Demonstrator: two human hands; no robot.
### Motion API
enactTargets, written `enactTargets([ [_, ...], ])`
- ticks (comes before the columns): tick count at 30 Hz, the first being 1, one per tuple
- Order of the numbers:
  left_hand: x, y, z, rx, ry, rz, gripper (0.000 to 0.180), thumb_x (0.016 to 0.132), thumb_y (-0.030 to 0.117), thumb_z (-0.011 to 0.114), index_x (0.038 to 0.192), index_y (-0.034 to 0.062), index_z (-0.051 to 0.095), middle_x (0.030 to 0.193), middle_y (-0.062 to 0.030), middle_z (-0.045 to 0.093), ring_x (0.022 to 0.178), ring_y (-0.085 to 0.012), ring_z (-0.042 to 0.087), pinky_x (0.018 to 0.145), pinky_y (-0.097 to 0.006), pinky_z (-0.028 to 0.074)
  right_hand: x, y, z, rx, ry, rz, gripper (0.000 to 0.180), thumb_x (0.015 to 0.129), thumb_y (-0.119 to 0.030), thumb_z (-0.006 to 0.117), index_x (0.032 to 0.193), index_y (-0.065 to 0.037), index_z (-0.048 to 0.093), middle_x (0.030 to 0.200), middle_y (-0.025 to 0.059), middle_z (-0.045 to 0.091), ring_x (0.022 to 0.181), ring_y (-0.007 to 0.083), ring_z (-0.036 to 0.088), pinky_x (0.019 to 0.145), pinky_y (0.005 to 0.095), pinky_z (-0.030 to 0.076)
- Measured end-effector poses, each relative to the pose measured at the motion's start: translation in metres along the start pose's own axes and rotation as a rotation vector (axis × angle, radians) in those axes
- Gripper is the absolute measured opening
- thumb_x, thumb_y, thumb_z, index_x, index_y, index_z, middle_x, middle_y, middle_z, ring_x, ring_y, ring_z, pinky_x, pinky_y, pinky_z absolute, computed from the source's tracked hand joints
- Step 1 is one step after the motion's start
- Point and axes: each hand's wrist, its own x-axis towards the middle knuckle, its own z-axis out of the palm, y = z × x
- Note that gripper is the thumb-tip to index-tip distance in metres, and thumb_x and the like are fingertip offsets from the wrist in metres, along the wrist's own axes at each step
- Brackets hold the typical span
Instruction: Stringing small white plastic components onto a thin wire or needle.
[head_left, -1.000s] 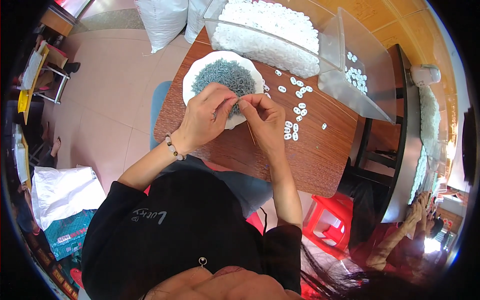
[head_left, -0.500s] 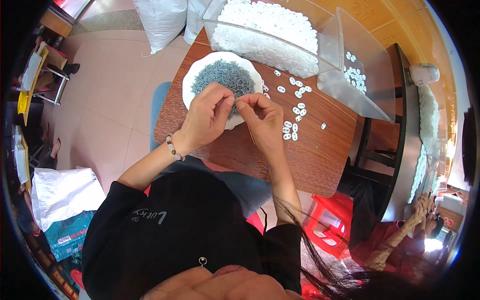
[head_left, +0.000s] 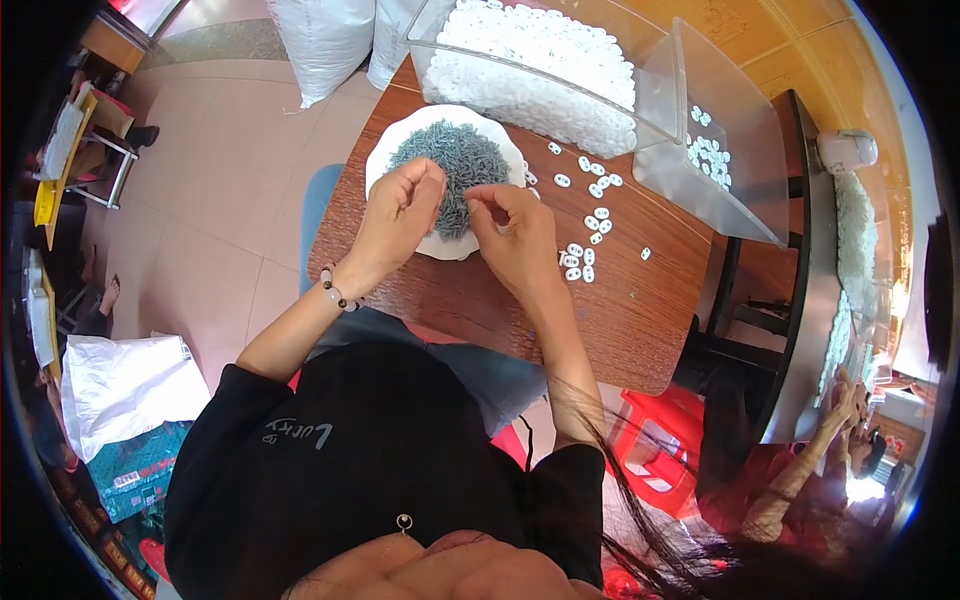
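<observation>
A white plate [head_left: 400,165] heaped with small grey-blue pins [head_left: 455,160] stands on the brown wooden table [head_left: 620,320]. My left hand [head_left: 398,215] hovers over the plate's near side, fingers pinched together; what they pinch is too small to make out. My right hand [head_left: 515,240] is just to its right at the plate's rim, fingertips closed on a tiny piece that I cannot identify. Several small white rings [head_left: 585,255] lie on the wood right of my right hand.
A clear plastic bin [head_left: 650,100] full of white pieces stands at the table's far side. White sacks [head_left: 320,35] lean on the floor behind. A red stool [head_left: 655,450] and another person's hand [head_left: 850,395] are at lower right.
My two hands, pressed together over the plate before, have drawn slightly apart, the right one moving a little right.
</observation>
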Motion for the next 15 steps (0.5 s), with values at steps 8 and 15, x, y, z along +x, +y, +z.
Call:
enactTargets([
  [8, -0.013, 0.003, 0.011, -0.092, -0.248, -0.144, 0.029, 0.098, 0.018, 0.04, 0.073, 0.0055, 0.047, 0.062, 0.0035, 0.044, 0.054, -0.0032, 0.042, 0.05, -0.021, 0.033, -0.022, -0.018, -0.017, 0.289, 0.008, 0.167, 0.013, 0.082, -0.006, 0.067, 0.094, -0.002, 0.069, 0.076, 0.0075, 0.064, 0.065, 0.0135, 0.058, 0.061, 0.0247, 0.046],
  [15, -0.024, -0.002, 0.035, 0.069, -0.33, -0.113, 0.027, 0.097, 0.017, 0.047, 0.074, 0.0023, 0.053, 0.059, 0.0023, 0.048, 0.051, -0.0034, 0.043, 0.046, -0.022, 0.032, -0.058, -0.02, -0.039, 0.076, 0.121, -0.002, 0.013, 0.079, -0.003, 0.069, 0.092, -0.002, 0.069, 0.075, 0.0061, 0.063, 0.069, 0.0143, 0.058, 0.062, 0.0238, 0.045],
])
